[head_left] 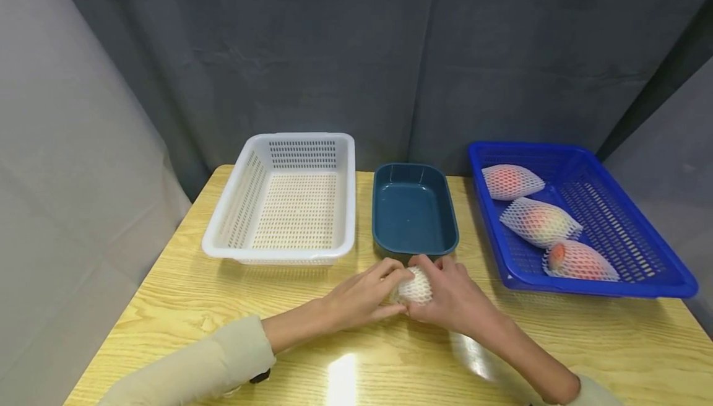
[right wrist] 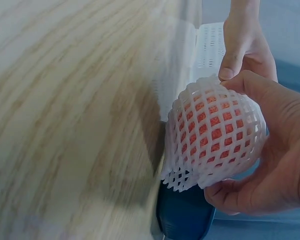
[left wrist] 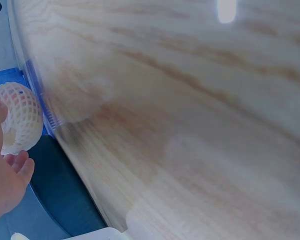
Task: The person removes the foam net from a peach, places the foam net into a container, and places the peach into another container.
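Note:
A red fruit in a white foam net [head_left: 418, 287] is held up between both hands, close in front of the teal bin [head_left: 414, 214]. My right hand [head_left: 453, 294] grips it from the right, thumb and fingers spread round its sides, and the red skin shows through the mesh of the foam net [right wrist: 210, 132] in the right wrist view. From the left, my left hand [head_left: 364, 294] pinches the net's end with thumb and fingertips. Its thumb also shows at the net's edge in the right wrist view, beside the left hand [right wrist: 247, 47].
At the left stands a white perforated basket [head_left: 348, 208] with nothing in it. A blue basket [head_left: 629, 288] on the right holds three net-wrapped fruits, one being a red and yellow fruit [head_left: 540, 223]. All stand on a wooden table [head_left: 184, 325] before a grey curtain.

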Demonstrator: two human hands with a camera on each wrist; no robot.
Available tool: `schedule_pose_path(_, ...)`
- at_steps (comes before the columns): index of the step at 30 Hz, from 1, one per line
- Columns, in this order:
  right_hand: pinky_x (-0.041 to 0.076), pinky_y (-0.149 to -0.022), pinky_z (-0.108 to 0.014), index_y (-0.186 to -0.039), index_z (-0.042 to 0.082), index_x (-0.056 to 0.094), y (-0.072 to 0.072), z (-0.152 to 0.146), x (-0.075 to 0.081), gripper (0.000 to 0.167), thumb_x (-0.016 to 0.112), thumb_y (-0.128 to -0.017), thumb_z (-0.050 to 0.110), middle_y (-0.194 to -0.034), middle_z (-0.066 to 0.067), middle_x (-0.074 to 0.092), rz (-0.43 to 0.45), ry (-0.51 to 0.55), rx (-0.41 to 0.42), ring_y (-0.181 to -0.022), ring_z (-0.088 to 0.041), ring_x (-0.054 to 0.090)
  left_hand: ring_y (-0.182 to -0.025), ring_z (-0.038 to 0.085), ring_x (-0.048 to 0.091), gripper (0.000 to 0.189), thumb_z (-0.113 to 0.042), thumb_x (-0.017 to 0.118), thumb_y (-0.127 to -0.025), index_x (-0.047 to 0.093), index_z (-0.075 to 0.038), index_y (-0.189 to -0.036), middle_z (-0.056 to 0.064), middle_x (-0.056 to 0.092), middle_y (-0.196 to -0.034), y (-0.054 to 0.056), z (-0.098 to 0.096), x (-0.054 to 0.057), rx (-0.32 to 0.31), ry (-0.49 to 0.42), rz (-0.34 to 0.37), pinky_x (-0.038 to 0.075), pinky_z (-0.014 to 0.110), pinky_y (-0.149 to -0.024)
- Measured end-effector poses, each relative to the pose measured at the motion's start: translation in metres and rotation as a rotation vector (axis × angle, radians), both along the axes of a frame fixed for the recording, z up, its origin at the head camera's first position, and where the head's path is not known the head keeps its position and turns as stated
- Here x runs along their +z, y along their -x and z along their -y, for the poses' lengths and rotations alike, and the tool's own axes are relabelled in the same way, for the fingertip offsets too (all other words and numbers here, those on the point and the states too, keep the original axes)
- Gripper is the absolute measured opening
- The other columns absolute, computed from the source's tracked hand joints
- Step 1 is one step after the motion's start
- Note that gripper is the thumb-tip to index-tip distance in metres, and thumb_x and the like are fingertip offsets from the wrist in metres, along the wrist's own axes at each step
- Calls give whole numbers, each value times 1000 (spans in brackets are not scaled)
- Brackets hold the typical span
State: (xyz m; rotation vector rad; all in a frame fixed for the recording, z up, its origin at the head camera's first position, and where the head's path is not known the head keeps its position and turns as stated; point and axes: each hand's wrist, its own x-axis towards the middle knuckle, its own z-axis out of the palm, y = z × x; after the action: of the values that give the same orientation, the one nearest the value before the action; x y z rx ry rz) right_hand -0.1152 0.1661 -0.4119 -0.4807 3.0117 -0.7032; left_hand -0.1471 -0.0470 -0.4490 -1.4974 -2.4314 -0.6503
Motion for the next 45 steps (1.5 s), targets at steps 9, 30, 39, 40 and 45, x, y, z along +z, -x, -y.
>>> schedule_pose_path(9,48,-62,-41,-120,26,58,1,0,-4,58,84,-71,42,-100,-14,55,16,-14,22,-89,-32,54,-103,12,56,51,-31,70,-95,51,-10,-137,6,51,-129,0,2,-5,14,49,42,46,10,-78)
schedule_pose_path(30,53,-62,-47,-137,25,53,-1,-10,1,83,83,-69,61,-118,-19,58,44,-57,33,-101,-36,58,-105,12,55,57,-41,71,-92,51,-9,-135,5,50,-128,-1,3,-4,2,12,56,47,14,-86)
schedule_pose_path(39,54,-66,-52,-140,24,53,-5,-15,3,98,67,-64,85,-132,-16,53,29,-71,30,-108,-38,55,-107,12,54,61,-43,72,-91,50,-9,-136,5,49,-130,-3,4,0,-2,6,57,48,14,-85)
schedule_pose_path(40,54,-66,-52,-140,24,53,-5,-15,4,99,66,-63,86,-133,-15,52,28,-74,30,-108,-37,55,-107,13,54,61,-43,72,-91,50,-8,-136,5,49,-130,-3,4,0,-3,5,57,48,15,-86)
schedule_pose_path(45,53,-66,-51,-141,26,52,-7,-18,5,97,69,-65,83,-134,-12,51,32,-95,35,-108,-36,54,-106,13,55,62,-44,72,-91,50,-8,-137,6,50,-129,-4,4,2,-3,8,49,47,14,-86)
